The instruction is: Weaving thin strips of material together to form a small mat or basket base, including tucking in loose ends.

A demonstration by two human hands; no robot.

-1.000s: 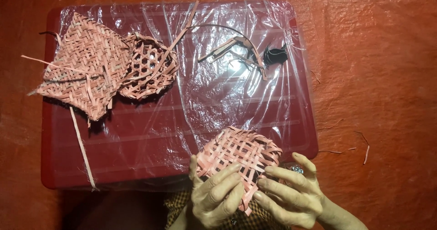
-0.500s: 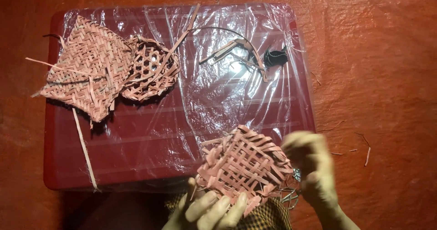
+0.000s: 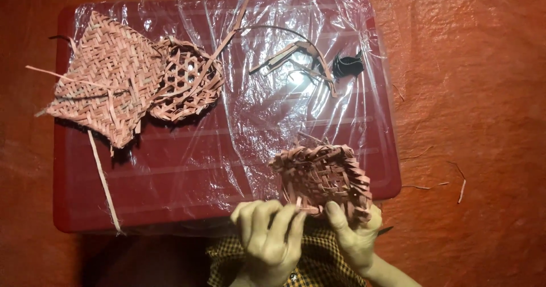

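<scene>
A small woven basket (image 3: 323,176) of pinkish strips is tilted up at the near right edge of a red tray (image 3: 74,202), its hollow side facing me. My left hand (image 3: 270,236) grips its near lower rim with curled fingers. My right hand (image 3: 351,230) holds the basket from below on the right, thumb on the weave. Both hands are just in front of the tray, above a checked cloth (image 3: 318,261).
Clear plastic sheet (image 3: 239,111) covers the tray. A flat woven mat (image 3: 105,85) and an open-weave round piece (image 3: 185,85) lie at far left. Loose strips (image 3: 290,54) and a small black object (image 3: 346,65) lie at the back. A long strip (image 3: 102,179) trails left. Red floor surrounds.
The basket has turned from flat to tilted with its hollow towards me. My right hand moved from the side to under it, and my left hand now grips the rim.
</scene>
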